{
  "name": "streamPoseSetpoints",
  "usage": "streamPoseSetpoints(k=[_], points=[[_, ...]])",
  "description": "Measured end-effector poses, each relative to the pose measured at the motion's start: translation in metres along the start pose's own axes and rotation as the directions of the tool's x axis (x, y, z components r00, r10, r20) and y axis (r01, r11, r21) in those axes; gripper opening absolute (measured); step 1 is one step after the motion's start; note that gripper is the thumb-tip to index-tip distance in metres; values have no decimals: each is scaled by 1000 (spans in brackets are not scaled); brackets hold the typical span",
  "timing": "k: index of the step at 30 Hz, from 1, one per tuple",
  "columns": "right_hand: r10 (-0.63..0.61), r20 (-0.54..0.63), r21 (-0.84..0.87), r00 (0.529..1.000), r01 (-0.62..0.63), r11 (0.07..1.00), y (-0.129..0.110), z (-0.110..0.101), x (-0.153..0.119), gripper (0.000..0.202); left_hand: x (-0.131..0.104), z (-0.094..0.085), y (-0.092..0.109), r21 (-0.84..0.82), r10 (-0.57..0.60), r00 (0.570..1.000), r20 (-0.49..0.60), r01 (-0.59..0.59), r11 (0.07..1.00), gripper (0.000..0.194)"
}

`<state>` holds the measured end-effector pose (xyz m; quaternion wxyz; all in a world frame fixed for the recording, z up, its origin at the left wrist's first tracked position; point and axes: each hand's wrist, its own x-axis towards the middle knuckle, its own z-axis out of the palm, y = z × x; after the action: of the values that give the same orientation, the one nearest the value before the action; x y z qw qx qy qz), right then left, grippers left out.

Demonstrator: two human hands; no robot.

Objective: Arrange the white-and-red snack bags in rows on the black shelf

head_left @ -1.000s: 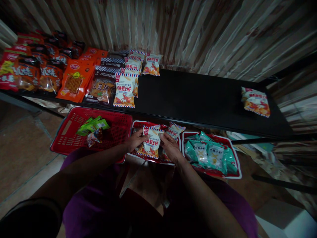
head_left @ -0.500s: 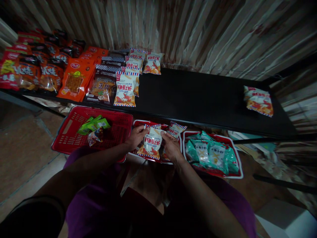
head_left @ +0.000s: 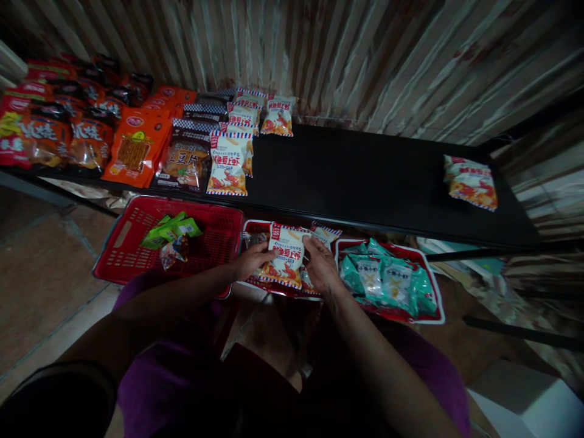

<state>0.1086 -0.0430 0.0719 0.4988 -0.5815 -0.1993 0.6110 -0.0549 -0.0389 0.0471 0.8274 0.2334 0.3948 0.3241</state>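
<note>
Between my hands is a white-and-orange snack bag (head_left: 287, 258) with red lettering and striped ends, held face up over the middle red basket (head_left: 274, 289). My left hand (head_left: 253, 260) grips its left edge. At its right edge, my right hand (head_left: 320, 263) has thumb and fingers closed on it. More bags of the same kind lie in the basket, partly hidden by the held one. On the black shelf (head_left: 347, 176) ahead, matching snack bags (head_left: 229, 163) stand in a row behind one another, with one more beside them at the back.
At left, a red basket (head_left: 219, 234) holds green packets (head_left: 171, 231) and a small shiny packet. The right basket (head_left: 438, 298) is full of teal snack bags (head_left: 396, 283). Orange and brown bags (head_left: 137, 149) crowd the shelf's left; a lone snack bag (head_left: 471, 182) lies at its right.
The held bag has turned slightly and risen a little, and my left hand now grips lower on its left side. The whole view has shifted slightly.
</note>
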Motion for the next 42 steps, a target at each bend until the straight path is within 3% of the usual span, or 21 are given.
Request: streamPoseSetpoints(k=[7,13,17,22,28,42], points=[[158,93,-130,983,-146,981,9,-5,-12,42,11,-10,-5,27,92,990,-109,-90,996,45],[154,240,-165,959,-116,979,15,-6,-15,43,9,-6,-6,35,82,983,-164,-77,996,37],[117,196,-124,974,-94,988,19,-9,-11,41,6,-6,0,50,15,995,-97,-10,999,40],[85,49,-135,995,-78,988,21,-12,-6,38,-1,-9,-1,146,-140,990,-8,139,979,40],[91,3,-149,996,-90,985,22,-11,-4,41,-2,-11,-11,137,-59,998,-27,62,989,35],[141,11,-128,990,-138,982,32,-21,4,35,2,-22,-12,178,-95,995,-40,100,979,33]])
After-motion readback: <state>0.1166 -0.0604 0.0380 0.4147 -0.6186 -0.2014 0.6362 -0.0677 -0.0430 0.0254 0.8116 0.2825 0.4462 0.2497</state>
